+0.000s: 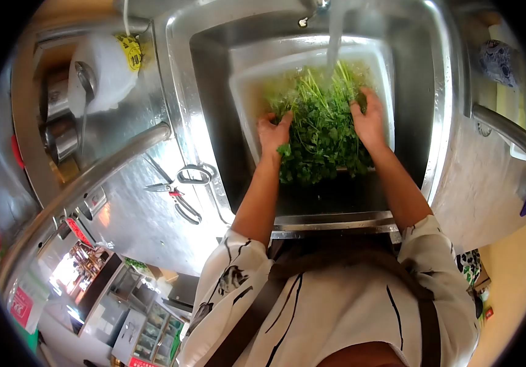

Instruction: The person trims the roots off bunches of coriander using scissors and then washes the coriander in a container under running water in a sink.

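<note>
A large bunch of leafy green herbs (321, 131) fills much of a pale basin (241, 110) inside the steel sink (214, 147). Its stems point toward the running water (334, 37), with the leaves nearer my body. My left hand (274, 133) grips the bunch's left side, fingers curled and thumb against the leaves. On the opposite side, my right hand (370, 122) holds the herbs with bent fingers. Some fingertips are hidden among the greens or blurred by spray.
Scissors (193, 174) and red-handled pruning shears (174, 192) lie on the steel counter (146, 226) left of the sink. A ladle (84, 92) rests on a white plastic bag (113, 73) near metal containers (61, 137). Metal rails (501, 125) border the counter.
</note>
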`<action>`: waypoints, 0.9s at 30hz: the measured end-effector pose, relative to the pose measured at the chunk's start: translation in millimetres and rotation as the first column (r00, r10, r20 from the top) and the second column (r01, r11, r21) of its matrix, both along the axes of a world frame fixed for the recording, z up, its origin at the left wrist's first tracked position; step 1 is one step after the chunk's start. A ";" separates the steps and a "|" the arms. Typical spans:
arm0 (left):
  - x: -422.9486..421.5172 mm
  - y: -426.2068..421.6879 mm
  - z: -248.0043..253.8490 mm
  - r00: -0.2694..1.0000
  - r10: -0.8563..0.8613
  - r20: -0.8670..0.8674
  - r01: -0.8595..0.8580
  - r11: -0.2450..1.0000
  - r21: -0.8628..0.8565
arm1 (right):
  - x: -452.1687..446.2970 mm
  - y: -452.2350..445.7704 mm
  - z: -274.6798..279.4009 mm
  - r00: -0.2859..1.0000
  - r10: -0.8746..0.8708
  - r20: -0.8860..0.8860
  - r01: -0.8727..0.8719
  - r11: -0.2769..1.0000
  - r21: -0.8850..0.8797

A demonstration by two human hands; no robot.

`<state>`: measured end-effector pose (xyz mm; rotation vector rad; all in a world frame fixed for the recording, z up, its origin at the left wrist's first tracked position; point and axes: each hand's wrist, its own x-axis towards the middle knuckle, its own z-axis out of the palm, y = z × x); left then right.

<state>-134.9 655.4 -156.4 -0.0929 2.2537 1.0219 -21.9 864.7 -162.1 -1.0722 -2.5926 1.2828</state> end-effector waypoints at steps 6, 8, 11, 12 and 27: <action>4.0 46.6 -1.2 0.920 0.094 0.380 -0.181 0.963 0.200 | -44.1 -48.7 0.8 0.935 -0.210 0.287 0.331 0.809 -0.485; -2.9 40.5 6.0 0.917 0.033 0.397 -0.119 0.974 0.194 | -48.9 -36.6 42.4 0.926 -0.208 0.314 0.363 0.717 -0.595; 4.1 34.3 46.1 0.942 0.031 0.335 -0.084 0.986 0.144 | -28.7 -29.9 26.6 0.918 -0.222 0.328 0.395 0.567 -0.723; 4.6 31.8 48.7 0.919 0.099 0.383 -0.176 0.969 0.173 | -23.8 -29.5 39.4 0.936 -0.251 0.245 0.347 0.560 -0.753; 22.6 42.0 14.2 0.546 -0.832 -0.102 0.623 0.484 -0.614 | -22.8 -38.3 20.1 0.779 0.294 0.553 -0.408 0.908 0.094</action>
